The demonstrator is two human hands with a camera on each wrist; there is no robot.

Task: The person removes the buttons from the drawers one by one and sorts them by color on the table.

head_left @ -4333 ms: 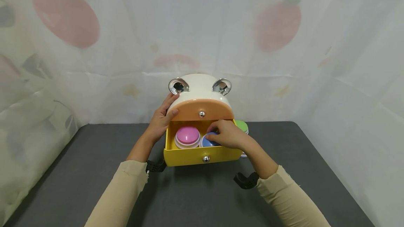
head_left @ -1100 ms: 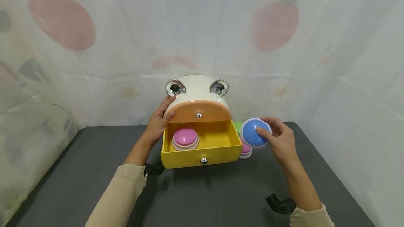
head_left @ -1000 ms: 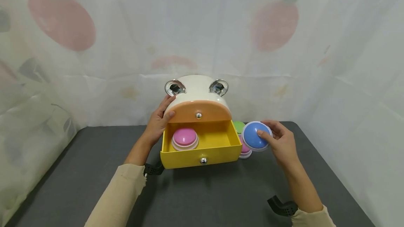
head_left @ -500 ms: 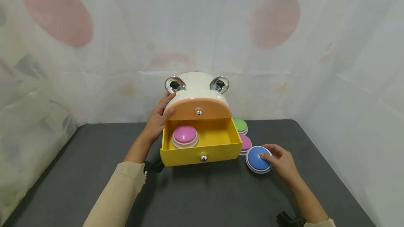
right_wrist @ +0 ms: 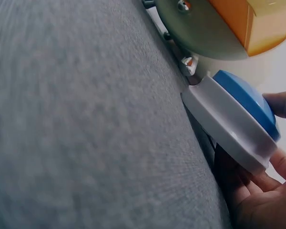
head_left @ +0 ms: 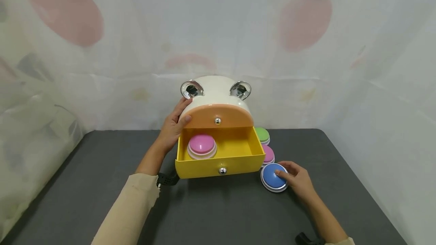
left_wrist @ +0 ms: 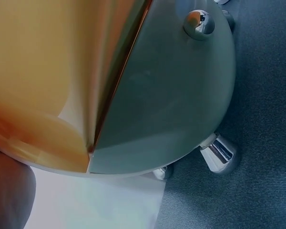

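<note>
**Blue button resting beside an open yellow drawer**

Dark grey tabletop [head_left: 102, 184] lying before a pale curtain [head_left: 306, 67] printed with faded red fruit. Standing at the far middle, a small white cabinet [head_left: 214, 88] shaped like an animal's head, with two chrome ears and an orange upper drawer [head_left: 218, 116] sitting closed. Jutting toward the near side, the yellow lower drawer [head_left: 238, 163], pulled open and holding a pink button [head_left: 202, 144] in its left half, the right half showing bare.

Bracing the cabinet's left side, probably to keep it from sliding: the left hand [head_left: 173, 129], fingers lying fairly straight against the shell, thumb pressing the orange front. Curling round the blue button [head_left: 273, 175] on the table just right of the drawer's near corner: the right hand [head_left: 295, 179], thumb on the dome, fingertips hooking under the white rim, which the right-wrist view shows tilting on edge.

Sitting just beyond the blue one, along the cabinet's right side: another pink button [head_left: 268, 155] and a green button [head_left: 262, 135], lined up near to far.
</note>
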